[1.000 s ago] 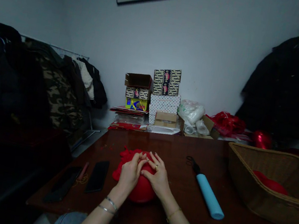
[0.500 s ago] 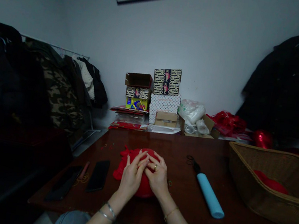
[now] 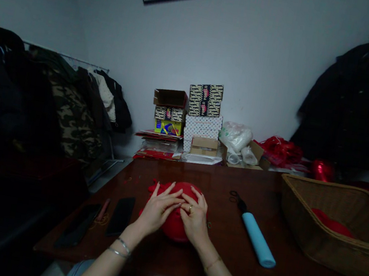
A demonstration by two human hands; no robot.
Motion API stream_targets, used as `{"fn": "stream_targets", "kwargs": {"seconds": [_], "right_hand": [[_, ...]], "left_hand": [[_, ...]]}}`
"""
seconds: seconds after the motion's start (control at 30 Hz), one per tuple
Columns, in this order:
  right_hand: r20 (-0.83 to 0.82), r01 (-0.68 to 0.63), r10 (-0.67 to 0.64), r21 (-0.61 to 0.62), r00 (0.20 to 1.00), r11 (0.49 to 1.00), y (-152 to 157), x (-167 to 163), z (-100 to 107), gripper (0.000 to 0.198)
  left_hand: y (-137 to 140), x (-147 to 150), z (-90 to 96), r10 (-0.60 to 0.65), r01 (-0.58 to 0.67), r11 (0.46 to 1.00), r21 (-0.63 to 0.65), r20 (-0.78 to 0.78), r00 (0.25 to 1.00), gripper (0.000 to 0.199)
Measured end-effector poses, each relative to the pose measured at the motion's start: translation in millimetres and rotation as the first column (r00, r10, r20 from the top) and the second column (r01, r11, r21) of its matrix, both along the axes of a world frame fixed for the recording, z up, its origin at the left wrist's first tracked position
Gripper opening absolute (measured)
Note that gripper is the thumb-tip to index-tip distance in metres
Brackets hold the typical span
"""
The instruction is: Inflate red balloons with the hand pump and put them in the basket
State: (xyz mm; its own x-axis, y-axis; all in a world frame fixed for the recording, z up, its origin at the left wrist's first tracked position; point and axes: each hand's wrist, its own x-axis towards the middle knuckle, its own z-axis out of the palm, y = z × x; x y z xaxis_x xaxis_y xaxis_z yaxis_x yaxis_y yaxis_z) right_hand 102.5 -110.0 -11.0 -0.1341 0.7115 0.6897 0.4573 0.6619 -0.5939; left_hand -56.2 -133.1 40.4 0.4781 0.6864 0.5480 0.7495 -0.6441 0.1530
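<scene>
On the table in front of me is a smooth, round red object (image 3: 175,230); its exact kind I cannot make out. My left hand (image 3: 158,208) lies over its left side, with thumb and forefinger drawn together near the middle of its top. From the other side my right hand (image 3: 195,218), with a ring on one finger, pinches at the same spot; its other fingers rest on the red surface. What the fingertips pinch is hidden. Crumpled red material (image 3: 152,188) shows behind my left hand.
Left of my hands lie two dark phones (image 3: 121,215) (image 3: 78,225), a small reddish stick (image 3: 103,209) and thin yellowish bands (image 3: 100,219). To the right are a light-blue cylinder (image 3: 258,240) with a black strap and a wicker basket (image 3: 307,248) holding something red. Boxes (image 3: 206,100) stand behind the table.
My left hand has shifted slightly left and turned flatter, its forearm swinging left. Less of the crumpled red material shows. My right hand stays nearly in place.
</scene>
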Motion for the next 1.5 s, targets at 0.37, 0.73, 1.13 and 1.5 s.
{"fn": "stream_targets", "kwargs": {"seconds": [0.37,0.73,1.13,1.5], "right_hand": [[0.01,-0.045,0.046,-0.068,0.999,0.997,-2.6,2.7,0.2,0.021],[0.011,-0.059,0.06,-0.083,0.998,0.995,-4.1,6.7,3.0,0.021],[0.05,-0.045,0.048,-0.058,0.998,0.997,-3.9,9.7,5.2,0.02],[0.082,-0.001,0.007,-0.065,0.997,0.998,-5.9,-0.6,4.6,0.02]], "left_hand": [[1.9,-10.1,7.4,-0.119,0.157,0.973,0.171,-0.21,0.97,0.027],[2.8,0.9,-16.1,-0.134,0.143,0.956,0.256,-0.054,0.99,0.026],[4.0,-9.9,0.0,-0.197,0.226,0.959,0.17,-0.17,0.966,0.027],[1.1,-10.7,8.3,-0.204,0.339,0.871,0.356,-0.366,0.908,0.027]]}}
